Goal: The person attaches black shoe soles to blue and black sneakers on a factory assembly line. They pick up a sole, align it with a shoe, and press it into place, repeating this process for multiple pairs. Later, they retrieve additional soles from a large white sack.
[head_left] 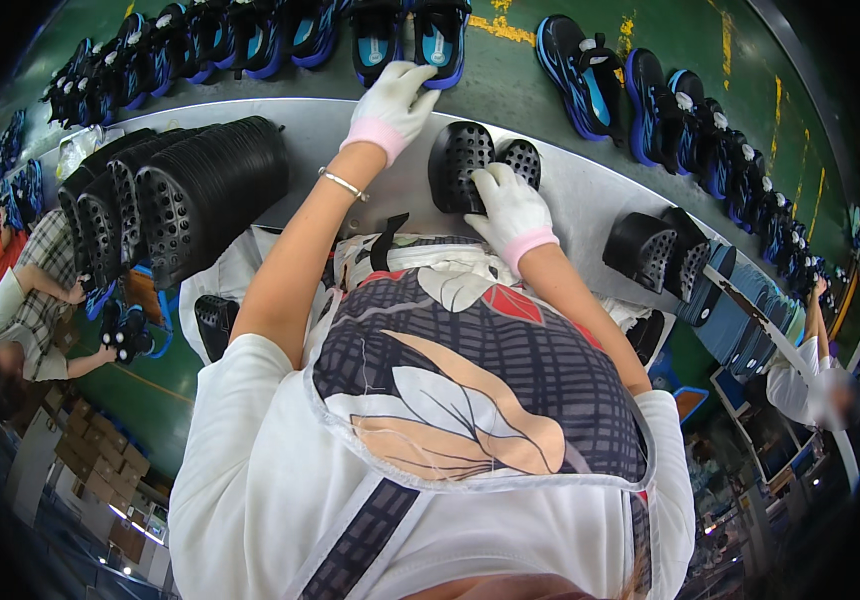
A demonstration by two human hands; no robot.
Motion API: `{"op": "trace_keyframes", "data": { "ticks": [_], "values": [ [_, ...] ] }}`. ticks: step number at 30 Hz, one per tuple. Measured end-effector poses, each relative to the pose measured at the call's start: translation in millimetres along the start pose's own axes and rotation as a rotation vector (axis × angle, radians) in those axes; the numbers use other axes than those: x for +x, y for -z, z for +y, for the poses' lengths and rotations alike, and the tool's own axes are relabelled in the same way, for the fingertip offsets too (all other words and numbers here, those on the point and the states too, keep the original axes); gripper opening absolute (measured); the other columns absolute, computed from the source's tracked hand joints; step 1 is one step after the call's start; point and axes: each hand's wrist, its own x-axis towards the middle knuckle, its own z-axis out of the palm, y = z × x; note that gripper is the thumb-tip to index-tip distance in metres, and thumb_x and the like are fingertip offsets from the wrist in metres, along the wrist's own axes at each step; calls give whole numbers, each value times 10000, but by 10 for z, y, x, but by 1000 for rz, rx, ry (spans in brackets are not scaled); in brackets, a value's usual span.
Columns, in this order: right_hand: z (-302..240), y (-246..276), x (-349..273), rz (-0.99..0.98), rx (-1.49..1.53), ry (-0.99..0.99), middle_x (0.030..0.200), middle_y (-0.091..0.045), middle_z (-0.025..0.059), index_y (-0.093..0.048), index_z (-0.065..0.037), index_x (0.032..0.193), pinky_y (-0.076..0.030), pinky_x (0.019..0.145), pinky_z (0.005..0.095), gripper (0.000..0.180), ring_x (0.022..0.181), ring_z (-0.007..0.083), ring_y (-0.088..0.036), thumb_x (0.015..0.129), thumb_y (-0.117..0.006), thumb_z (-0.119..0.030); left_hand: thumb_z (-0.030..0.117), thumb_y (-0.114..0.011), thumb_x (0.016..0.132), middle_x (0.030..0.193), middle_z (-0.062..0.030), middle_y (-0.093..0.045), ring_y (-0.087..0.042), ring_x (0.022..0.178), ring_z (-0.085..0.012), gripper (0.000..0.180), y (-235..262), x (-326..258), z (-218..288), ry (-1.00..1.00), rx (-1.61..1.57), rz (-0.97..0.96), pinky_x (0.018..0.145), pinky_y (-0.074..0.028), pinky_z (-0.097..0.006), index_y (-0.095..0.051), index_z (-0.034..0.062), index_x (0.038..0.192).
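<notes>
My left hand point(395, 108), in a white glove with a pink cuff, reaches over the bench edge. Its spread fingers touch the heels of a pair of black-and-blue sports shoes point(438, 50) with light blue insoles. On the metal bench, my right hand point(512, 208), gloved alike, has its fingers curled onto a pair of black perforated plastic shoe inserts point(462, 160). The fingers partly cover the smaller-looking insert of the two. Where exactly the fingertips grip is hard to see.
Nested black inserts point(215, 190) lie at the bench's left; another pair point(642, 250) sits right, near stacked blue-grey insoles point(750, 325). Shoes line the green surface point(510, 85) beyond the metal bench point(325, 115). Co-workers point(35, 290) are at far left and far right point(800, 375).
</notes>
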Motion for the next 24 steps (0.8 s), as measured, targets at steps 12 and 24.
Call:
{"op": "trace_keyframes", "data": {
  "ticks": [12,24],
  "values": [
    [121,237,-98,-39,153,113,977,-556,111,-563,-69,909,-494,802,394,309,951,293,-582,700,-736,-216,279,-575,910,979,-92,-645,-617,820,-197,305,-35,-340,240,151,-156,-72,768,-489,-317,-636,62,1117],
    [142,655,-217,156,579,-159,1073,-594,172,-526,-5,1206,-480,867,339,507,972,286,-603,788,-697,-235,385,-584,917,862,-2,-605,-589,750,-91,353,-178,-47,977,646,-1267,-275,675,-493,-247,-599,77,1089]
  ]
}}
